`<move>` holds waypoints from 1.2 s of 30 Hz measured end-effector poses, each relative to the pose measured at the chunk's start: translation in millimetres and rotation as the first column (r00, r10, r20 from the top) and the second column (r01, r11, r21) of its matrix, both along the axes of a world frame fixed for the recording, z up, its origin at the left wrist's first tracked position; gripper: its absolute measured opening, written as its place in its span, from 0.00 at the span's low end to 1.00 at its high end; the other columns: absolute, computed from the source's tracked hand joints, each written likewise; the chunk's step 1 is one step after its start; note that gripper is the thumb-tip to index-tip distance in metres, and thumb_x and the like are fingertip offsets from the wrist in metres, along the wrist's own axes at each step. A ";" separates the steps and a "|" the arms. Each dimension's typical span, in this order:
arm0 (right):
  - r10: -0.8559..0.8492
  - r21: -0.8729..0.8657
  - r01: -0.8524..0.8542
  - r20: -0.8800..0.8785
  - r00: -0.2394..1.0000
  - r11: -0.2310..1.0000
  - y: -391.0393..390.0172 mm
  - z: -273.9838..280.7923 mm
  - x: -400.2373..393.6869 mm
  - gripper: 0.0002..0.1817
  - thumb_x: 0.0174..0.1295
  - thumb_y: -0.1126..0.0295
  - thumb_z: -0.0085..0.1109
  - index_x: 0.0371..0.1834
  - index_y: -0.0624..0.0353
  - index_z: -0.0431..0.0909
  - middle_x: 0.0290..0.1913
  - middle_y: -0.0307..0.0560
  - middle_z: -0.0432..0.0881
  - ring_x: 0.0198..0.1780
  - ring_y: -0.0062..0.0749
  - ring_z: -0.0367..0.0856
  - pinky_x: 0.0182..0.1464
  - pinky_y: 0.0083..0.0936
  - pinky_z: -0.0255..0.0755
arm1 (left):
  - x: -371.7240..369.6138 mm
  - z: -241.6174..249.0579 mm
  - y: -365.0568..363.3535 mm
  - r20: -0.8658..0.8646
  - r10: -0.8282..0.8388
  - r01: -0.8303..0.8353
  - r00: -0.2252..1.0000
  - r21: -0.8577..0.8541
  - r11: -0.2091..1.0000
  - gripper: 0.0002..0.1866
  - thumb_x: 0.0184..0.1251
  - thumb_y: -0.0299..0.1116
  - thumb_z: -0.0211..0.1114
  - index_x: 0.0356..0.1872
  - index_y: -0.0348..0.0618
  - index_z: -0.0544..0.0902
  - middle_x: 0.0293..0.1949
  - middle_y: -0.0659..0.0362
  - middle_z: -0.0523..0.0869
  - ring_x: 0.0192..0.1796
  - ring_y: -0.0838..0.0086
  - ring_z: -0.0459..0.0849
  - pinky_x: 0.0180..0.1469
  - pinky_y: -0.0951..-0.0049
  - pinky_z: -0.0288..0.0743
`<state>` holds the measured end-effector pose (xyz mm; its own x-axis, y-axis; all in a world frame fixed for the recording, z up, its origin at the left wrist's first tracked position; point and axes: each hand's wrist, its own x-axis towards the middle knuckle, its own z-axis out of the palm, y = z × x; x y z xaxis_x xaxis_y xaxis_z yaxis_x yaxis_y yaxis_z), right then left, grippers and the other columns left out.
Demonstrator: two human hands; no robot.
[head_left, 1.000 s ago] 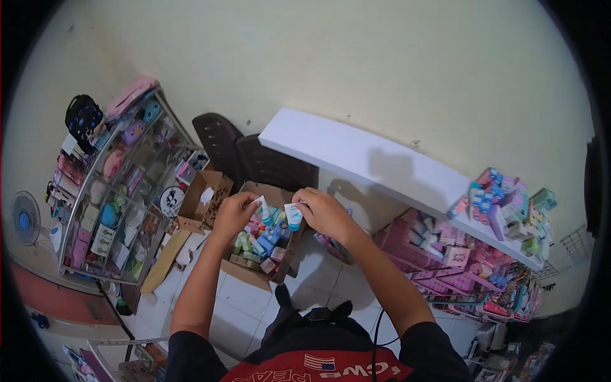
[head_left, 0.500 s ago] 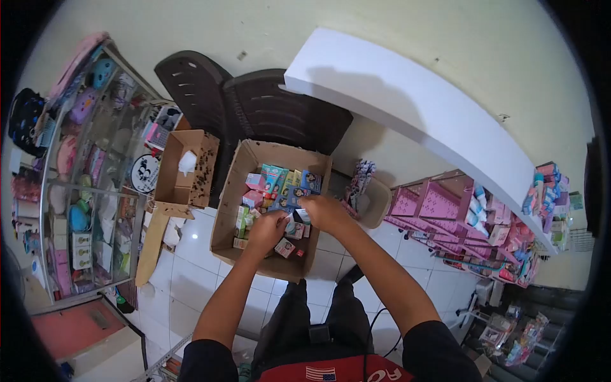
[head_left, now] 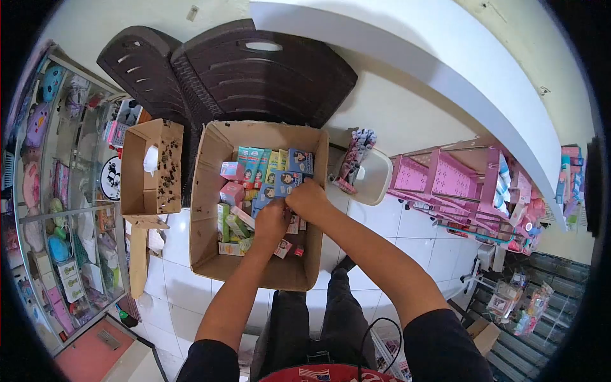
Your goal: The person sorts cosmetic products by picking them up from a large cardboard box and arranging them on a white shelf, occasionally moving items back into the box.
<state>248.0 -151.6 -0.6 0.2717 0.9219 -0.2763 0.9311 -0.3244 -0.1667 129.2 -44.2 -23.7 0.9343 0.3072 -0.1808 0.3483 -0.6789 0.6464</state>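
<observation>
While the left hand [head_left: 272, 218] and right hand [head_left: 308, 198] are curled nearly closed above the carton [head_left: 254, 274], grip contents hidden, blue boxes [head_left: 289, 181] at twelve o'clock should be left unpressed.

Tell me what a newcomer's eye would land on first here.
Probably the open cardboard box at centre, its small colourful packs under the left hand and right hand, which meet above them. Next, the long white shelf sweeping across the upper right, and the dark plastic chair backs behind the box. Bright pink racks stand out at the right.
</observation>
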 end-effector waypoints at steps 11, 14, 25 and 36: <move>-0.175 -0.011 0.175 -0.126 0.977 0.985 8.9 12.5 -3.1 0.05 0.53 0.70 0.64 0.29 0.58 0.87 0.35 0.52 0.89 0.39 0.47 0.90 0.44 0.42 0.82 | 6.4 13.2 16.1 0.019 0.052 -0.047 0.998 -0.199 0.979 0.08 0.60 0.27 0.68 0.38 0.35 0.84 0.39 0.42 0.88 0.42 0.46 0.88 0.44 0.52 0.81; -0.201 0.122 0.226 -0.192 0.961 0.966 0.7 33.4 -1.9 0.06 0.50 0.73 0.65 0.31 0.61 0.86 0.34 0.54 0.88 0.41 0.49 0.89 0.45 0.42 0.82 | 7.8 26.0 17.7 0.098 0.042 -0.022 0.994 -0.198 0.980 0.09 0.59 0.26 0.68 0.40 0.34 0.84 0.38 0.43 0.88 0.41 0.48 0.88 0.44 0.55 0.81; -0.333 0.413 0.581 -0.531 0.779 0.701 -79.6 109.7 -15.1 0.10 0.61 0.73 0.62 0.43 0.63 0.84 0.44 0.56 0.86 0.49 0.53 0.84 0.54 0.42 0.78 | -23.6 90.3 10.0 0.233 0.122 -0.048 0.965 -0.301 0.952 0.10 0.66 0.28 0.72 0.45 0.36 0.86 0.43 0.53 0.90 0.44 0.67 0.88 0.47 0.67 0.80; -0.485 0.451 0.789 -0.623 0.614 0.418 -235.2 273.3 -33.4 0.13 0.65 0.68 0.66 0.50 0.62 0.85 0.47 0.56 0.87 0.50 0.51 0.86 0.54 0.38 0.80 | -9.9 244.6 -73.4 0.356 0.047 0.100 0.933 -0.384 0.918 0.10 0.66 0.27 0.72 0.46 0.36 0.86 0.43 0.52 0.89 0.46 0.68 0.87 0.52 0.69 0.79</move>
